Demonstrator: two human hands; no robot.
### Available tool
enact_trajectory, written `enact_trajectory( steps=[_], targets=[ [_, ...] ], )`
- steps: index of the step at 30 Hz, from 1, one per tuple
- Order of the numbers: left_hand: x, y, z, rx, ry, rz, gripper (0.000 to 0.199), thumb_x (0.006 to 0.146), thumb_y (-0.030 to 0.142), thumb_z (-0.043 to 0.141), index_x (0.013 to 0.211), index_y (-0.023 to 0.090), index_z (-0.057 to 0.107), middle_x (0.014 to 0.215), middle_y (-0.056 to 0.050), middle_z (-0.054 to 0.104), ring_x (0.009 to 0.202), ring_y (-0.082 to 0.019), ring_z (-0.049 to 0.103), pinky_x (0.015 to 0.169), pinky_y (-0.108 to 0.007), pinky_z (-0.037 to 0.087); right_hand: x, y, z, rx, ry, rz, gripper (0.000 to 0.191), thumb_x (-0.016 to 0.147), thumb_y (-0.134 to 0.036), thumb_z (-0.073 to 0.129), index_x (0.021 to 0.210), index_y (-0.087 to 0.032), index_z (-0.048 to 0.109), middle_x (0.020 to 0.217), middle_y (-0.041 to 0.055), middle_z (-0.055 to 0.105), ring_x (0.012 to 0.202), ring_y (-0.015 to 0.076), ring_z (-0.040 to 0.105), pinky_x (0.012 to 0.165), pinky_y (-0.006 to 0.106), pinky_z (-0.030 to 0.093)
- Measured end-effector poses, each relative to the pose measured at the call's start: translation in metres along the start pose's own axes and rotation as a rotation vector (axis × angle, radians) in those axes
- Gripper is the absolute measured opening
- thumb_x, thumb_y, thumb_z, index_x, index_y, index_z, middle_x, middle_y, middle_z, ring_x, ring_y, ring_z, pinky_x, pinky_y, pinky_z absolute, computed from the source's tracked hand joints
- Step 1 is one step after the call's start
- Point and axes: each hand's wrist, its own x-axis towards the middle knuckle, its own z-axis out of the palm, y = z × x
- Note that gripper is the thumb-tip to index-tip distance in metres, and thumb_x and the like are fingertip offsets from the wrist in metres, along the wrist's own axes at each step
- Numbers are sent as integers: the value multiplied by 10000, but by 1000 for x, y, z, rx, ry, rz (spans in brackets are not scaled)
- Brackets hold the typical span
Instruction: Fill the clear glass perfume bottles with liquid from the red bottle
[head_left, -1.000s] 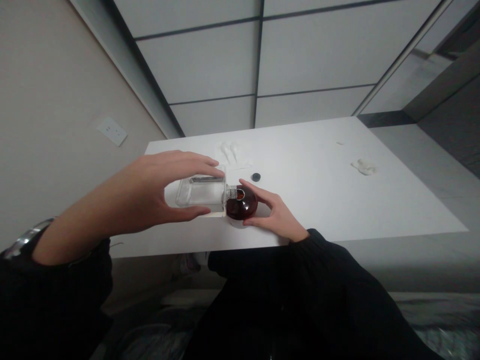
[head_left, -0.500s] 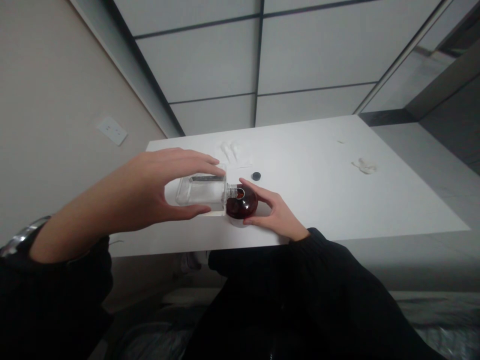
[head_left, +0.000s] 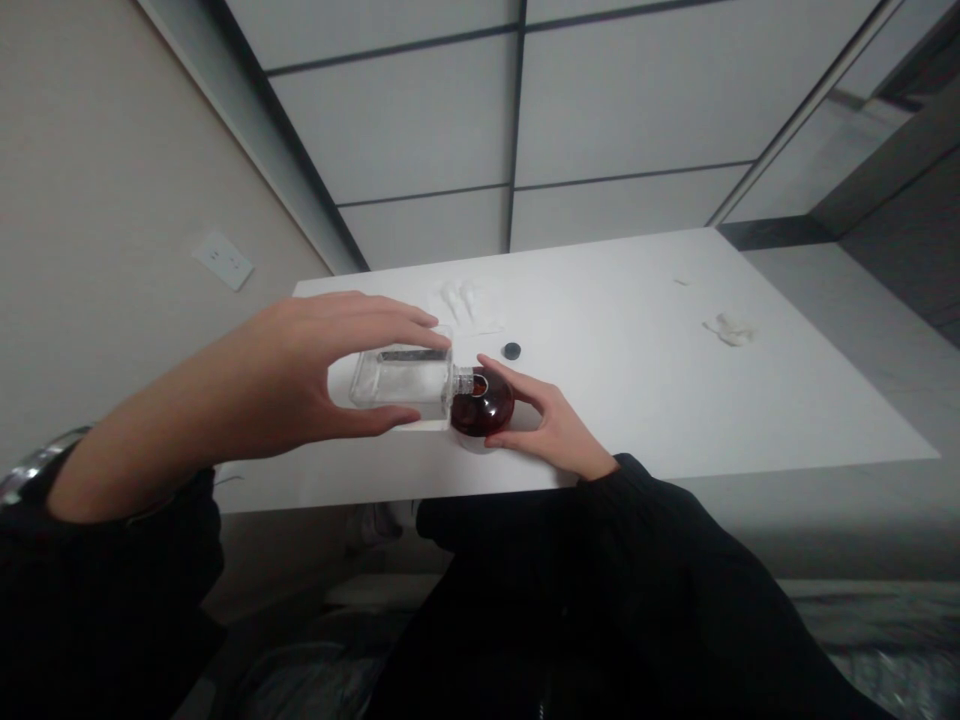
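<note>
Barely a shift since the last look, I'd call it: the left hand (head_left: 322, 370) wraps a clear rectangular glass bottle (head_left: 397, 395), lying on its side, its threaded neck at the mouth of a round dark-red glass bottle (head_left: 484, 410). The right hand (head_left: 551, 420) cups that one on the white table (head_left: 637, 400). I'm watching for a slipping grip: it could knock the round bottle over.

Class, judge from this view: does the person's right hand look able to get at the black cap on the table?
Probably yes: the right hand cups the round bottle, and the black cap lies just past its fingertips with nothing between them. It would likely have to let go of the bottle first.
</note>
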Motion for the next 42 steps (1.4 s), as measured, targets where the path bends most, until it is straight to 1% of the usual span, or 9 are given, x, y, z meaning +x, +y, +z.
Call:
enact_trajectory(
  steps=[14,17,20,24,27,31,34,40,42],
  targets=[
    [2,-1,-1,12,-17,4,474,915,610,598,1312,369,696,1371,48,729,1284,-276,685,1156,-379,517,0,0,0,-7,-8,6,897,740,-399,927,1548,-321,544,1527,77,635,1445,331,578,1263,580,363],
    [3,1,-3,28,-32,-3,486,924,604,574,1317,346,696,1383,54,723,1296,-273,674,1166,-381,506,0,0,0,-7,-10,12,901,738,-402,927,1549,-317,544,1524,81,638,1446,332,576,1264,574,362],
    [4,3,-5,50,-62,-15,473,934,537,573,1336,316,688,1406,50,712,1306,-268,666,1178,-390,495,0,0,0,-8,-11,12,903,733,-405,930,1547,-325,547,1521,78,642,1442,332,581,1263,573,366],
    [3,3,-6,42,-65,-14,463,911,514,604,1327,330,691,1425,50,702,1336,-257,649,1190,-356,483,0,-1,0,-5,-10,20,903,725,-414,934,1540,-328,555,1520,76,641,1440,338,582,1260,585,368],
    [3,2,-7,42,-78,-25,456,929,477,594,1346,316,683,1438,48,693,1346,-262,642,1199,-370,474,0,-2,-1,-10,-8,18,903,726,-417,933,1541,-330,554,1521,78,641,1439,340,583,1260,591,363],
    [4,4,-8,29,-73,-18,459,919,514,610,1329,326,696,1425,56,700,1352,-270,640,1204,-363,470,1,-2,-1,-16,-15,20,906,724,-419,933,1541,-329,553,1524,76,637,1441,342,580,1259,596,363],
    [5,7,-9,34,-102,-50,461,947,501,573,1345,297,686,1429,46,696,1368,-272,623,1210,-384,461,0,-2,-1,-11,-10,16,908,721,-415,934,1540,-327,553,1520,75,641,1441,339,581,1260,595,362],
    [6,5,-9,49,-71,-18,455,923,523,588,1315,322,698,1398,53,715,1323,-264,656,1170,-366,499,0,-2,-1,-9,-3,12,898,729,-387,931,1541,-327,552,1526,80,635,1435,336,587,1257,596,366],
    [7,6,-10,54,-83,-18,456,921,521,590,1318,324,698,1401,52,713,1319,-263,658,1167,-367,503,0,-2,-1,-7,-5,20,894,732,-388,929,1541,-328,553,1527,76,635,1440,332,583,1261,587,364]
  ],
)
